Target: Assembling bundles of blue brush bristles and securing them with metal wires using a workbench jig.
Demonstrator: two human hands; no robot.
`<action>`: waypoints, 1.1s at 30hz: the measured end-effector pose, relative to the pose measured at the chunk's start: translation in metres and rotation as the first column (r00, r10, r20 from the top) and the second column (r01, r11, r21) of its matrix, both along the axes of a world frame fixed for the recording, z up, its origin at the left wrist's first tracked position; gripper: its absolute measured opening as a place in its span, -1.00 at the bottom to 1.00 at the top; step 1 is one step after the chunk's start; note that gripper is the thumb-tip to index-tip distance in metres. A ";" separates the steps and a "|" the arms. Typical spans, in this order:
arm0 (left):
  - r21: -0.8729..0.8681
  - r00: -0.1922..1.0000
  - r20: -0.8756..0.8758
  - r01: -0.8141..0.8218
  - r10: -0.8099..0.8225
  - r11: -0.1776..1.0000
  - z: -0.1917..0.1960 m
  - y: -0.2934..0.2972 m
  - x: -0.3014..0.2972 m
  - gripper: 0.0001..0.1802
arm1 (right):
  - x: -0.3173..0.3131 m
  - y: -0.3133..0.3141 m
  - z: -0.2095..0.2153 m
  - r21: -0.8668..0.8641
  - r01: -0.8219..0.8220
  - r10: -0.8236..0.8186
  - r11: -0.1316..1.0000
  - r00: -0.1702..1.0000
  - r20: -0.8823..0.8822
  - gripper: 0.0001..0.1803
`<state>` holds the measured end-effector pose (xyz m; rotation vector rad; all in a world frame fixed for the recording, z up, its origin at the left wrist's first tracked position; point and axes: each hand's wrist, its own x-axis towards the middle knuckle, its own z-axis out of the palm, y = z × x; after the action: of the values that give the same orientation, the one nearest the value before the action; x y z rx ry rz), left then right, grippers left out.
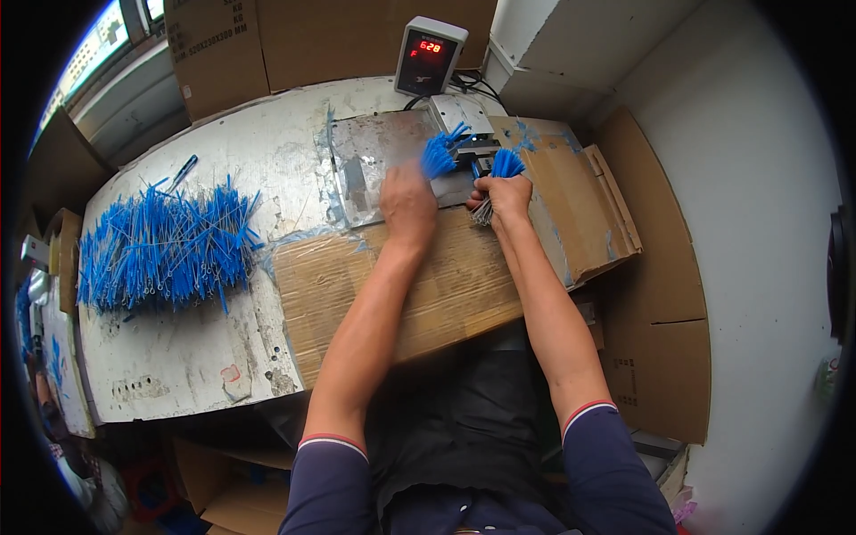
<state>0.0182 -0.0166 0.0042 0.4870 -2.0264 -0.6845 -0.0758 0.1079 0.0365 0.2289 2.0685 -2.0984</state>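
My right hand [508, 196] is closed round a bundle of thin wires [508, 163]. Their blue ends stick up above the fingers, and bare silvery ends show below. My left hand [409, 207], blurred by motion, is curled beside a second blue-ended bundle [438, 157], which fans out from its fingertips. Just beyond both hands sits a small machine with a white housing [462, 115] and a dark front part, partly hidden by the bundles. Under the left hand's side lies a worn metal plate [361, 147].
A large pile of blue and silvery looped wires [169, 245] covers the left of the white table [192, 361]. Near it lies a pen [185, 169]. A box with a red digital display [431, 55] stands at the back. Cardboard [392, 303] covers the near edge; a carton [557, 201] sits right.
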 end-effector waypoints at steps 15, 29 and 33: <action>-0.044 0.987 0.089 0.139 -0.135 0.989 -0.012 -0.004 -0.005 -0.81 | 0.009 0.013 -0.002 -0.271 -0.092 0.119 0.958 0.989 0.084 -0.89; -0.044 0.976 0.143 0.169 -0.161 0.985 -0.008 0.004 -0.009 -0.81 | 0.013 0.027 -0.006 -0.252 -0.159 0.154 0.954 0.987 -0.041 -0.85; -0.111 0.980 0.131 0.166 -0.151 0.980 -0.007 0.006 -0.010 -0.84 | 0.015 0.032 -0.005 -0.283 -0.196 0.199 0.939 0.980 -0.018 -0.86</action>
<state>0.0078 -0.0111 -0.0023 0.3035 -2.2256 -0.6349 -0.0608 0.1397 0.0316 -0.0098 1.6766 -2.2247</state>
